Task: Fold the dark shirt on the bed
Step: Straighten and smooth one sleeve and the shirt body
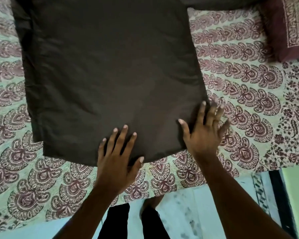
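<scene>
A home bedroom: a bed [231, 80] under a paisley-printed cover, a matching pillow [286, 26].

No writing, label, brand mark, number or sign can be read. The dark shirt [107, 75] is seen as plain cloth. The bed cover [240, 83] is printed with a repeated maroon leaf-like ornament rather than letters, and similar ornament is carried by the pillow [290, 28] at the far right corner of the bed cover.
</scene>
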Available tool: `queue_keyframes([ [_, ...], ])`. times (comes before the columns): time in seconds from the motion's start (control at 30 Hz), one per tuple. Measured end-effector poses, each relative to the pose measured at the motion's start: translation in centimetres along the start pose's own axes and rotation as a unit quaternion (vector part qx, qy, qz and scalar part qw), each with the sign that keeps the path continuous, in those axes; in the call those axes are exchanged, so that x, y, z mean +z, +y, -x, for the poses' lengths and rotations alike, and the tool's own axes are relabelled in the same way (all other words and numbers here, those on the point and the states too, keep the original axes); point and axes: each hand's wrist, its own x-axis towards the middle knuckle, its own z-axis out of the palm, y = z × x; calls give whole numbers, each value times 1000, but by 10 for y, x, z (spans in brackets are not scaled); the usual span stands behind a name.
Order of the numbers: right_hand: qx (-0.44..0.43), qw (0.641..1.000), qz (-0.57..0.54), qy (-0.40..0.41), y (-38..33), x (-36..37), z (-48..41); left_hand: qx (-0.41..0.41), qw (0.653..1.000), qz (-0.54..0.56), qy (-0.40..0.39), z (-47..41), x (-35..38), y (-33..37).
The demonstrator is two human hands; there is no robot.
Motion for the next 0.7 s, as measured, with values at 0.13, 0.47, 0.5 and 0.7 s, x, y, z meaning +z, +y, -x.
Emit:
queue_keyframes([
  [0.13,-179,982,-50,25,-73,-13,-40,-111,989,29,89,-33,-19,-34],
  [0.47,-513,855,24,-72,-136,15,52,-174,984,24,42,57,-11,-75],
  [0.5,-540,838,21,-75,-129,15,65,-176,982,34,58,51,-16,-80],
  [0.7,-536,843,0,-57,-143,-6,36,-100,994,-11,50,-56,-52,-125],
])
